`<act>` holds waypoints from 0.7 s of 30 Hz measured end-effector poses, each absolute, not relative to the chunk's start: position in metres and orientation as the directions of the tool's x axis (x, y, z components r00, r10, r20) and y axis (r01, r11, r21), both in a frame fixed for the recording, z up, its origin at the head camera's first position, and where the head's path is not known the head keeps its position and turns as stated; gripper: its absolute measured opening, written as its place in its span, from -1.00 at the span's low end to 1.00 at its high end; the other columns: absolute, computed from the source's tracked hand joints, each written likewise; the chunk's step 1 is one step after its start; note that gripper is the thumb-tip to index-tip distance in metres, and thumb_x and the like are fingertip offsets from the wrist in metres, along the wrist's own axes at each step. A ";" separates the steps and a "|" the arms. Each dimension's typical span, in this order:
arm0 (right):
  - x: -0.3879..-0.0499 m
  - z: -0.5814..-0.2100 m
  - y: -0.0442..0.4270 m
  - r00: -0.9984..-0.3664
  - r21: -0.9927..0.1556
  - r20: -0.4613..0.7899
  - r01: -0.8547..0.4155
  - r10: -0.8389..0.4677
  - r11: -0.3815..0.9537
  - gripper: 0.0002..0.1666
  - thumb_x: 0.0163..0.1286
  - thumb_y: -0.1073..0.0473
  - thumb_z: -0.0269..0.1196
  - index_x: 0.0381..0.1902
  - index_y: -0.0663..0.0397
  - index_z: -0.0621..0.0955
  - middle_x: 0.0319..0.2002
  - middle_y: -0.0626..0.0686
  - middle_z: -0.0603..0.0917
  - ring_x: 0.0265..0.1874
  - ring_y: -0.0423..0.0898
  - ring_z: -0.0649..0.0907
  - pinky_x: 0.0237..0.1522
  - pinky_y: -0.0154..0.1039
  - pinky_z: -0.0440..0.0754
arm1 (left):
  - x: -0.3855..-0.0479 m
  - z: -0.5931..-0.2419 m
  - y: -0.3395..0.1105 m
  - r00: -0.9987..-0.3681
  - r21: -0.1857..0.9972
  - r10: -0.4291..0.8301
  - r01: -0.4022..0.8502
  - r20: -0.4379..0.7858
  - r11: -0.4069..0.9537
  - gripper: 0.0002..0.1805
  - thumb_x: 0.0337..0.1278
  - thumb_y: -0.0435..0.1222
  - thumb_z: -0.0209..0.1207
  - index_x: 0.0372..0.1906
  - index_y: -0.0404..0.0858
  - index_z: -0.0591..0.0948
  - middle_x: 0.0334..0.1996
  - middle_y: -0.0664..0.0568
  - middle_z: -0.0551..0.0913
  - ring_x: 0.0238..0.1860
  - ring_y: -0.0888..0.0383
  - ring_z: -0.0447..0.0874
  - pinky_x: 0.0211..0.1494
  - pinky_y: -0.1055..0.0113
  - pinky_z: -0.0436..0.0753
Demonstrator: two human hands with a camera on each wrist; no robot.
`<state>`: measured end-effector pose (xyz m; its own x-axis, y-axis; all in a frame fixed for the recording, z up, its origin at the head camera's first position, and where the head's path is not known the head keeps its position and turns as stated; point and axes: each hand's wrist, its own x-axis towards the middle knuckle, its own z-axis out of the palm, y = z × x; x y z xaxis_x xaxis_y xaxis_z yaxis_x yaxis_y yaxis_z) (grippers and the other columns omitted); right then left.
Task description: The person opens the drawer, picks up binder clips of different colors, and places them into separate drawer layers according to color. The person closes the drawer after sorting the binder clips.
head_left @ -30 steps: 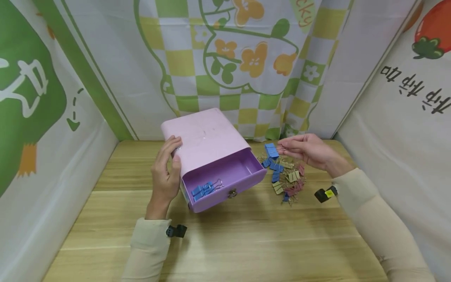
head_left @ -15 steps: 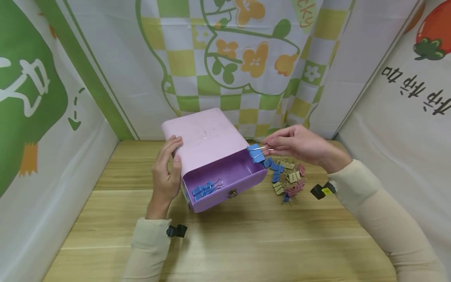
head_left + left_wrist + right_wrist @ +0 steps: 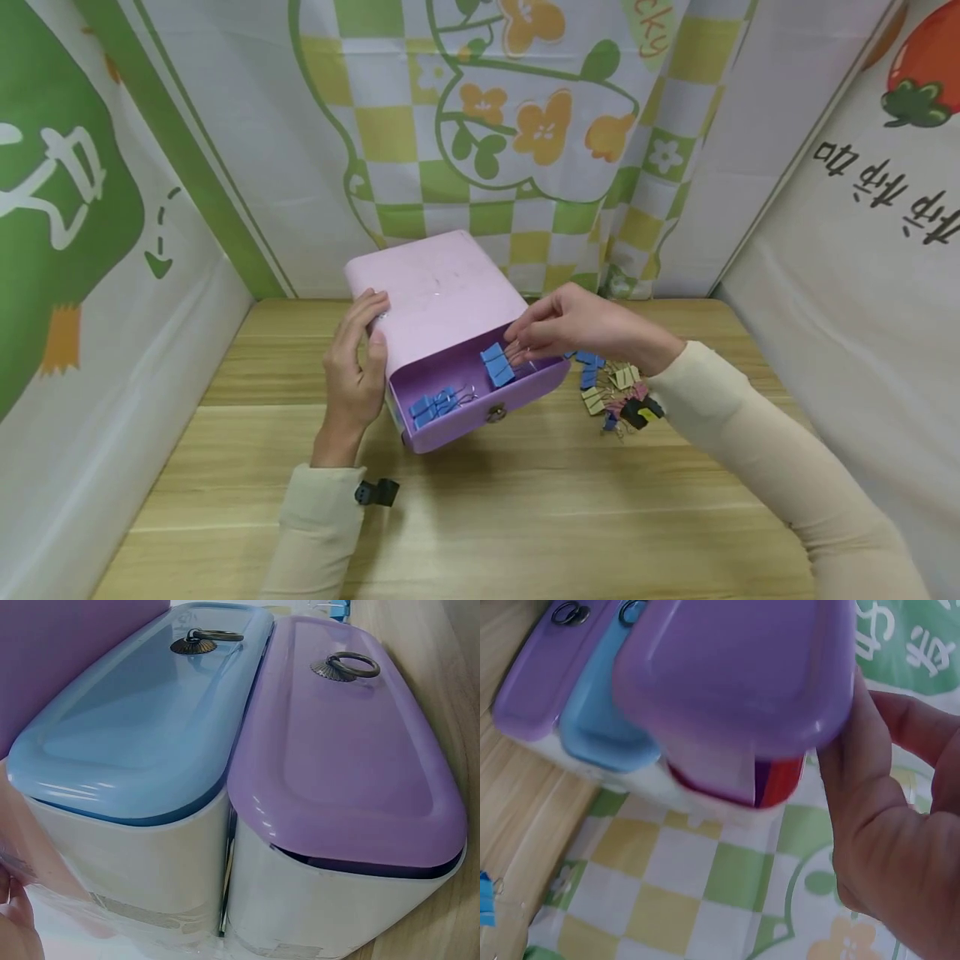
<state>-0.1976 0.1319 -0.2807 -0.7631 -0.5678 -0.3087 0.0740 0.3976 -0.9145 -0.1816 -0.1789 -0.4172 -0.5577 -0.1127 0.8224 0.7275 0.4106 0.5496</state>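
At the drawer (image 3: 528,389), the right hand (image 3: 573,323) pinched a blue clip (image 3: 496,365) in its fingertips; the left hand (image 3: 352,367) rested, fingers loose, leftward.

At 1 o'clock in your head view, orange letters "cky" (image 3: 649,30) stand on a green patch (image 3: 660,10) of the patterned cloth (image 3: 446,182). Between 2 and 3, your right-hand white wall (image 3: 832,275) carries dark Chinese characters (image 3: 872,182). Between 9 and 10, you have white strokes (image 3: 77,161) on a green shape (image 3: 67,283) and a dashed arrow (image 3: 158,265) pointing towards 6. Your right wrist view has blurred white characters (image 3: 875,631) near 2.
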 end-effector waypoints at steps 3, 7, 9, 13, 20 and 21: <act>-0.197 -0.284 0.119 -0.745 -0.902 -0.318 0.047 -0.586 0.430 -0.69 0.53 0.32 0.20 0.09 0.37 0.73 -0.04 0.25 0.85 -0.09 -0.04 0.87 0.11 -0.11 0.84 | -0.181 -0.417 -0.180 -0.559 0.550 -0.112 0.726 0.821 0.413 -0.53 0.36 -0.30 0.00 0.26 -0.32 0.67 0.34 -0.14 0.67 0.53 -0.12 0.47 0.69 0.20 0.40; -0.195 -0.287 0.104 -0.720 -0.883 -0.324 -0.002 -0.613 0.469 -0.69 0.54 0.33 0.17 0.08 0.36 0.74 -0.08 0.23 0.86 -0.09 -0.05 0.87 0.07 -0.15 0.86 | -0.181 -0.417 -0.180 -0.563 0.553 -0.110 0.725 0.819 0.411 -0.53 0.36 -0.30 0.00 0.26 -0.31 0.67 0.35 -0.13 0.66 0.54 -0.11 0.47 0.69 0.19 0.40; -0.193 -0.287 0.098 -0.715 -0.881 -0.321 -0.015 -0.621 0.472 -0.68 0.53 0.33 0.15 0.08 0.37 0.74 -0.08 0.23 0.86 -0.08 -0.03 0.87 0.06 -0.16 0.86 | -0.181 -0.416 -0.180 -0.564 0.556 -0.112 0.724 0.818 0.409 -0.53 0.36 -0.30 0.00 0.26 -0.31 0.67 0.35 -0.13 0.66 0.54 -0.11 0.47 0.69 0.19 0.40; -0.191 -0.288 0.089 -0.707 -0.882 -0.315 -0.028 -0.633 0.470 -0.68 0.52 0.35 0.15 0.07 0.38 0.74 -0.09 0.24 0.86 -0.09 0.00 0.88 0.07 -0.15 0.86 | -0.181 -0.417 -0.180 -0.570 0.561 -0.114 0.719 0.813 0.410 -0.53 0.36 -0.30 0.00 0.26 -0.30 0.67 0.35 -0.13 0.66 0.54 -0.10 0.47 0.69 0.20 0.39; -0.191 -0.292 0.086 -0.688 -0.823 -0.305 -0.158 -0.659 0.546 -0.68 0.48 0.28 0.18 0.02 0.23 0.80 -0.16 0.08 0.89 -0.18 -0.16 0.85 -0.04 -0.31 0.84 | -0.181 -0.417 -0.179 -0.568 0.561 -0.116 0.722 0.815 0.404 -0.53 0.35 -0.30 0.01 0.26 -0.31 0.68 0.34 -0.14 0.67 0.53 -0.11 0.47 0.69 0.21 0.40; -0.192 -0.292 0.086 -0.685 -0.812 -0.299 -0.183 -0.665 0.554 -0.69 0.47 0.27 0.20 0.00 0.20 0.81 -0.17 0.06 0.89 -0.20 -0.18 0.84 -0.08 -0.34 0.83 | -0.181 -0.417 -0.179 -0.567 0.560 -0.116 0.723 0.815 0.404 -0.53 0.35 -0.30 0.01 0.26 -0.31 0.68 0.34 -0.14 0.67 0.53 -0.11 0.47 0.69 0.21 0.40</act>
<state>-0.1916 0.0855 -0.2923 -0.6848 -0.6646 -0.2989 -0.1830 0.5539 -0.8122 -0.1808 -0.1795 -0.4171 -0.5671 -0.1159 0.8154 0.7230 0.4042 0.5603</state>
